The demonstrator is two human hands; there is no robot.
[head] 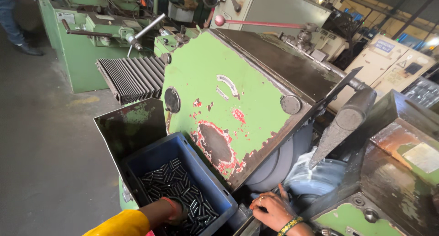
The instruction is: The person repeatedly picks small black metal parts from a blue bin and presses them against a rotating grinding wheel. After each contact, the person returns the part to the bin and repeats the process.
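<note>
Head view: left hand (pixel 176 212), grip hidden, digs among small dark steel pins (pixel 176 190) in the blue bin (pixel 208 181), probably stiff, oily, slippery, best pinched mid-length; right hand (pixel 273 211) rests half-curled, empty.

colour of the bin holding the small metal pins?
Blue bin, full of dark metal pins; the head view shows it.

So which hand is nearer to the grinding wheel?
The right hand. It rests just in front of the wet grinding wheel, at its lower edge. The left hand is farther off, down inside the blue bin among the small dark metal pins.
</note>
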